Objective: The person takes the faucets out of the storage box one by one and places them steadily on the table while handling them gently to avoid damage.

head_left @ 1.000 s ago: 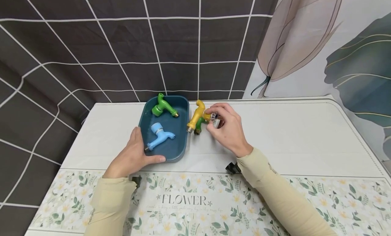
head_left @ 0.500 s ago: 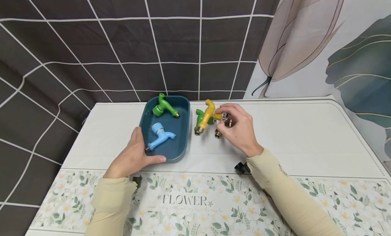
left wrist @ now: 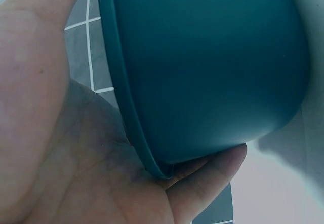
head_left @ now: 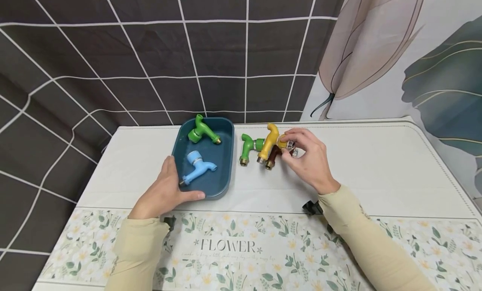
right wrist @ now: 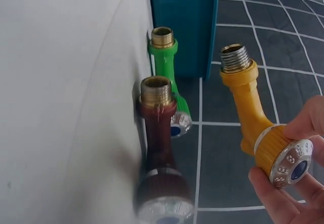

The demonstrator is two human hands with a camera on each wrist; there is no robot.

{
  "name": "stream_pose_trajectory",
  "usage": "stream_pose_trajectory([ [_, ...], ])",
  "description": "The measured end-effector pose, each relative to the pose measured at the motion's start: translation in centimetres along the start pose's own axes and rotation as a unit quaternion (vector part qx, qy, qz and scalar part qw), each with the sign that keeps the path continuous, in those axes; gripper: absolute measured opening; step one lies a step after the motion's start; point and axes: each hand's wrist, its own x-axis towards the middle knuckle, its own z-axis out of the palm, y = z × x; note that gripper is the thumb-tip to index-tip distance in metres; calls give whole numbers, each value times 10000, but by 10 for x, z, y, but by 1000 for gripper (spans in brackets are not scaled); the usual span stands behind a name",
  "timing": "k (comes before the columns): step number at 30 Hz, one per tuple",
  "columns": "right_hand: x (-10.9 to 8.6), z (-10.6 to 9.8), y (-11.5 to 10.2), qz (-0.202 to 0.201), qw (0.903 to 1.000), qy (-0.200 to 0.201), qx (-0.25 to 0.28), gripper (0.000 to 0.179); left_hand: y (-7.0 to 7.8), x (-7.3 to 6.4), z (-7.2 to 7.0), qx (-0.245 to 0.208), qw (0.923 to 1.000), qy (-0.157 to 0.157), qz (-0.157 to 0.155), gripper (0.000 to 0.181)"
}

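My right hand (head_left: 306,159) pinches a yellow tap (head_left: 269,142) by its round knob between thumb and fingers. The right wrist view shows this yellow tap (right wrist: 248,100) apart from the table, its threaded end pointing up the picture. Behind it in the head view is a dark red tap (head_left: 274,157), partly hidden, on the table beside a green tap (head_left: 247,149). My left hand (head_left: 165,190) holds the near-left corner of a dark blue plastic basin (head_left: 229,165), thumb on the front rim, fingers along the left side. Inside lie another green tap (head_left: 203,130) and a light blue tap (head_left: 199,167).
A white tabletop cover (head_left: 376,169) with a flower-printed band (head_left: 233,257) lies under everything. Dark checked cloth (head_left: 214,52) hangs close behind the basin, and a leaf-patterned cloth (head_left: 376,65) hangs at the back right. Black wrist mounts sit below both hands.
My right hand has moved to the right with the yellow tap, passing over the green tap and now overlapping the dark red one. The left hand and basin have stayed in place.
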Motion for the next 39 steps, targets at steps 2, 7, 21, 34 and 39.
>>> stream_pose_trajectory([
  [2,-1,-3,2,28,10000,6,-37,24,0,0,0,2,10000,-4,-4,139],
  [7,-4,-11,5,120,9999,22,-95,23,0,1,0,12,10000,-8,-17,139],
  [21,-10,-33,13,424,9988,111,-234,25,2,2,0,25,9999,-69,-92,140],
  [34,-19,-50,26,670,9972,21,-327,23,1,1,1,16,9998,-86,-160,141],
  [39,-19,-55,28,706,9968,-120,-343,22,0,1,0,17,9998,-86,-181,141],
])
